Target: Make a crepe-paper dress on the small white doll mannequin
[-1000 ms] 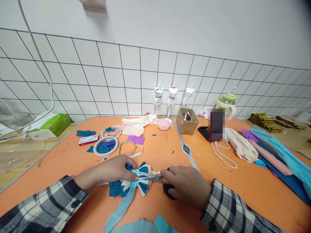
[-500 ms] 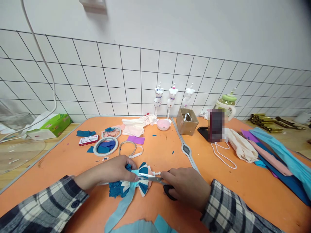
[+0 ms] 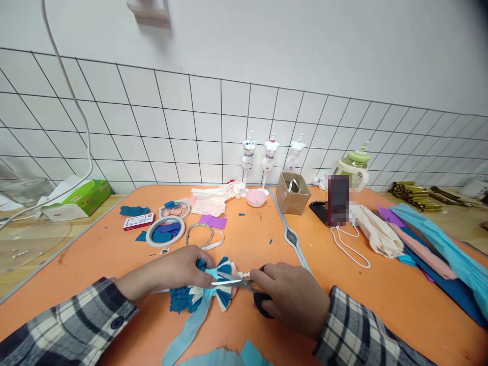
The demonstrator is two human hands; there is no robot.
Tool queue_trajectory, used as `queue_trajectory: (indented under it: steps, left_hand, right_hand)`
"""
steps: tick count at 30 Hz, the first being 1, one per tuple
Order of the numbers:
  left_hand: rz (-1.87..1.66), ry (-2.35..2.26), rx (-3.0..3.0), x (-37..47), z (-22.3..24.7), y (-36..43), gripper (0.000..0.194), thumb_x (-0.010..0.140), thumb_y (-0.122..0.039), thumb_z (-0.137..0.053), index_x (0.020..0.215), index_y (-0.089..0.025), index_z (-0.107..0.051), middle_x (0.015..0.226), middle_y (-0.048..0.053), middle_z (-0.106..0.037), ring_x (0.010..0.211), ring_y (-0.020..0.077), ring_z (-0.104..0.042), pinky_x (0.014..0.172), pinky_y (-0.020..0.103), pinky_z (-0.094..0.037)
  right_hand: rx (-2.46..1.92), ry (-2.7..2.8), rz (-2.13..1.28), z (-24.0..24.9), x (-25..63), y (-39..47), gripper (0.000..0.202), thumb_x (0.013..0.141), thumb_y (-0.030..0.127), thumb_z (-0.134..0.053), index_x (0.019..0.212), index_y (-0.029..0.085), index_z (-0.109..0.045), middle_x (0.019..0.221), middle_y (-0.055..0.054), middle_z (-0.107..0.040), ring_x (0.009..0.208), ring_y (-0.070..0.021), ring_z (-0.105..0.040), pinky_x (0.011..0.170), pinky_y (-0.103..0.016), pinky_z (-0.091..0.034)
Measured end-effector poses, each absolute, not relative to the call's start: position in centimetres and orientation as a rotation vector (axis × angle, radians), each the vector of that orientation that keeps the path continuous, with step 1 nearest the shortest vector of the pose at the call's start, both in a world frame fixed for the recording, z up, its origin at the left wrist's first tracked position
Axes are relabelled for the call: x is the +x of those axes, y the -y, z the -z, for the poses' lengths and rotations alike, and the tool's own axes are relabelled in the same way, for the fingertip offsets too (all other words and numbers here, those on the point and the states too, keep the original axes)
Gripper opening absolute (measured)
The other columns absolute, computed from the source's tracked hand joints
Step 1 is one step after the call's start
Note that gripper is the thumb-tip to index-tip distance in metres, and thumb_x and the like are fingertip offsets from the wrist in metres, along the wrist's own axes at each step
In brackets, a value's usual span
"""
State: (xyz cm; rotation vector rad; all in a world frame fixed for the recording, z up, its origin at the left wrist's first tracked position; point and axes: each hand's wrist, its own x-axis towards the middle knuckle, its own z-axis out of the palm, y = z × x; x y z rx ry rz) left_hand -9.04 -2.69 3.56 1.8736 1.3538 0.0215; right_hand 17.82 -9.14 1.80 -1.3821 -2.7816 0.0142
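Note:
My left hand (image 3: 188, 267) pinches a small ruffled bundle (image 3: 224, 267) of dark blue and white paper or fabric, lying on the orange mat. A knobbed white tip sticks out at its right end. Around its middle runs a light blue strip (image 3: 194, 323), whose tail hangs towards me. In my right hand (image 3: 292, 292) is a pair of scissors (image 3: 238, 282) with black handles. Their blades are apart and lie over the bundle, pointing at my left fingertips. Light blue sheets (image 3: 221, 357) lie at the near edge.
Tape rolls (image 3: 149, 239), a small red-and-white box (image 3: 138, 221) and scraps lie left. Behind stand three miniature dress forms (image 3: 270, 152), a pink bowl (image 3: 256, 197) and a cardboard box (image 3: 293, 195). At right are a phone-like object (image 3: 338, 201), a jug (image 3: 354, 165) and coloured sheets (image 3: 430, 249).
The scissor blades have spread wider, and the lower one now reaches further left and lower. My left hand keeps its hold on the bundle. The view has shifted slightly.

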Motion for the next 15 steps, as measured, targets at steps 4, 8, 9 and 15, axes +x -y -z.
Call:
queue_trajectory:
  steps: [4, 8, 9, 15]
  left_hand:
    - [-0.042, -1.337, 1.863, -9.12, -3.48, 2.68, 0.032, 0.065, -0.046, -0.070, 0.081, -0.019, -0.074, 0.071, -0.002, -0.063, 0.066, 0.0171, -0.054, 0.056, 0.025, -0.036]
    - [-0.044, -1.293, 1.842, -9.26, -3.26, 2.61, 0.030, 0.066, -0.045, -0.070, 0.079, -0.018, -0.073, 0.068, -0.002, -0.061, 0.063, 0.0159, -0.052, 0.055, 0.025, -0.034]
    - [-0.041, -1.293, 1.842, -9.28, -3.23, 2.59, 0.031, 0.066, -0.046, -0.070, 0.080, -0.018, -0.073, 0.069, -0.002, -0.061, 0.064, 0.0160, -0.052, 0.055, 0.025, -0.034]
    - [-0.039, -1.343, 1.862, -9.26, -3.28, 2.62, 0.037, 0.064, -0.050, -0.073, 0.085, -0.019, -0.074, 0.076, 0.000, -0.066, 0.073, 0.0197, -0.057, 0.059, 0.025, -0.037]
  right_hand:
    - [-1.384, 2.802, -0.031, -1.63, 17.81, 9.10, 0.027, 0.084, 0.031, -0.060, 0.109, 0.028, -0.053, 0.094, 0.000, -0.065, 0.077, -0.0191, -0.061, 0.052, -0.030, -0.019]
    - [-1.383, 2.791, -0.046, -1.55, 17.80, 9.06, 0.030, 0.083, 0.031, -0.061, 0.112, 0.029, -0.052, 0.095, 0.000, -0.065, 0.078, -0.0196, -0.062, 0.053, -0.030, -0.021]
    - [-1.385, 2.793, -0.045, -1.53, 17.80, 9.04, 0.030, 0.083, 0.031, -0.062, 0.112, 0.029, -0.052, 0.096, 0.000, -0.065, 0.078, -0.0196, -0.062, 0.053, -0.030, -0.021]
    - [-1.393, 2.812, -0.005, -1.30, 17.86, 8.86, 0.023, 0.085, 0.029, -0.060, 0.107, 0.027, -0.053, 0.092, 0.000, -0.066, 0.077, -0.0194, -0.064, 0.052, -0.029, -0.023]
